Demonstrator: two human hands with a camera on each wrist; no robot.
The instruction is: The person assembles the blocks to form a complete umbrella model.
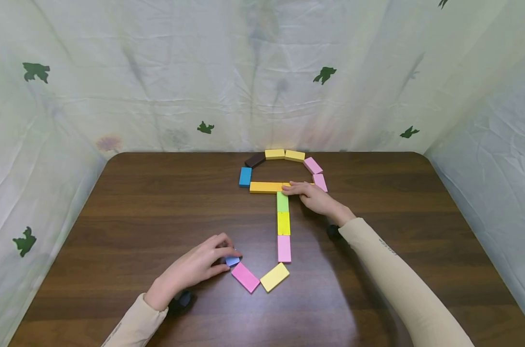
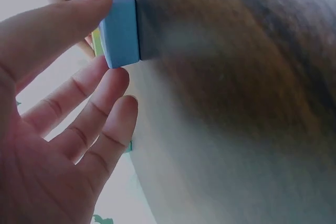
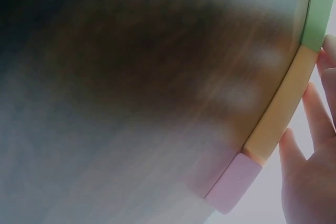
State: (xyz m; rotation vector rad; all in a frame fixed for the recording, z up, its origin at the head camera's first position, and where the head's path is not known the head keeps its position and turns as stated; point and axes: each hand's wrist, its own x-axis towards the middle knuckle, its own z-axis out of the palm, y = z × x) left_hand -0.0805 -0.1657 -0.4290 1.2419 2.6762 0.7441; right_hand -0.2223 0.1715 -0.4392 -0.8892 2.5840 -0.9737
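Note:
At the lower left of the head view, my left hand pinches a light-blue block between thumb and fingers. The left wrist view shows that blue block close to the table, its end beside a pink block. A pale yellow block meets the pink one. My right hand lies with extended fingers on the row of orange blocks, partly covering its right half. Below that row runs a column: green block, bright yellow block, pink block.
An arc of blocks curves above the orange row: blue block, dark brown block, two pale yellow ones and two pink ones. The brown wooden table is bordered by a pale cloth with green leaf shapes.

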